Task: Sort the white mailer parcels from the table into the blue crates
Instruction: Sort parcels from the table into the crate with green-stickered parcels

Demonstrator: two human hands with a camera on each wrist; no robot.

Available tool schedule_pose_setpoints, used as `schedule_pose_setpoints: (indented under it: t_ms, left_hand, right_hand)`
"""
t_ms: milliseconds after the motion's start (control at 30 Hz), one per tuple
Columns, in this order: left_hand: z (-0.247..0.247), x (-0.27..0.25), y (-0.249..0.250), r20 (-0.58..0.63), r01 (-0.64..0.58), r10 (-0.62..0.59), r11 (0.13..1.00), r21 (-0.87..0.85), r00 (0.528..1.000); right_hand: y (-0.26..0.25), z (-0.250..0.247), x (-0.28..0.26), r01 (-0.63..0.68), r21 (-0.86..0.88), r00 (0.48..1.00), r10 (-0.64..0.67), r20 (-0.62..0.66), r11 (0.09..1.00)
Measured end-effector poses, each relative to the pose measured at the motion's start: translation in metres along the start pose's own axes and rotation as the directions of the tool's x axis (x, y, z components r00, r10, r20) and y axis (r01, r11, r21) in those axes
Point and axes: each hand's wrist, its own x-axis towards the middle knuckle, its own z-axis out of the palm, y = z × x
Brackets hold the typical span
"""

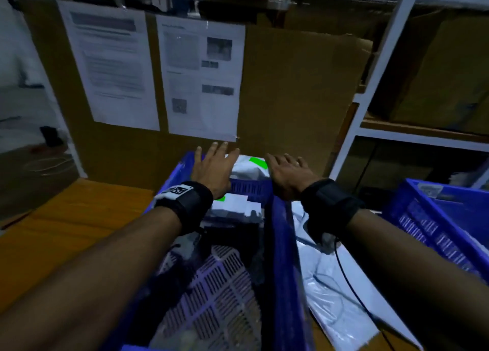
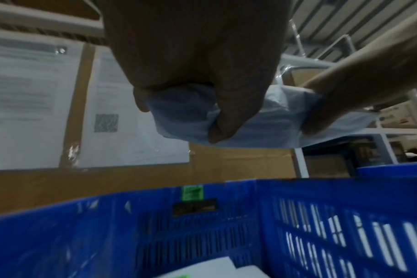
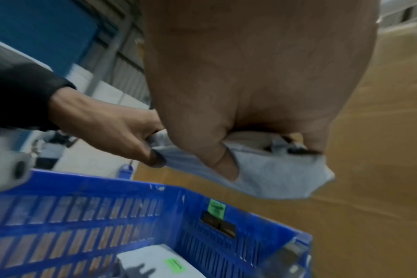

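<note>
Forearms, two, reach forward over the near blue crate (image 1: 280, 245), each with a black wrist strap.

Blue crates: two in view, the near one between the arms and a second crate (image 1: 434, 218) at right.

Contents of near crate: at least one white parcel with a green sticker (image 3: 155, 263); any others are too dark to count.

White mailers on the surface (image 1: 333, 284): a loose heap between the crates, at least two, not yet sorted.

Left hand (image 1: 214, 170) and right hand (image 1: 288, 173): both pinch one white mailer parcel (image 1: 250, 168), thumbs beneath, fingers on top, held above the far end of the near crate and not yet let go.

Judgement: sorting is under way, with this parcel apparently about to be dropped in and the heap remaining.

Cardboard panel (image 1: 291, 99) beyond, with two printed sheets (image 1: 201, 81).
</note>
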Motion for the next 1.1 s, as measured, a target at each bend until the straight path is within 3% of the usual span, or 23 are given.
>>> schedule_pose_setpoints:
  t_ms: [233,500,667,967,1100]
  left_hand:
    - [0.051,0.026,-0.037,0.108,0.058,-0.054,0.998,-0.034,0.993]
    - [0.103,0.025,-0.045,0.016,0.115,-0.115,0.993,-0.017,0.993]
    - [0.136,0.024,-0.050,-0.009,0.139,-0.140,0.989,-0.041,0.990]
    - [0.163,0.019,-0.053,0.106,0.150,-0.156,0.987,0.059,0.982]
    - [0.178,0.007,-0.047,0.204,0.046,-0.049,0.999,0.020,0.978]
  right_hand:
    - [-0.037,0.022,0.058,-0.105,-0.066,0.970,0.116,0.212,0.992]
    - [-0.060,0.084,0.080,-0.207,-0.087,0.976,0.211,0.044,0.975]
    - [-0.069,0.112,0.087,-0.251,0.019,0.964,0.248,0.092,0.968]
    - [-0.073,0.165,0.092,-0.235,0.138,0.967,0.218,0.131,0.962]
    - [-0.076,0.180,0.092,-0.199,0.114,0.978,0.188,0.093,0.973]
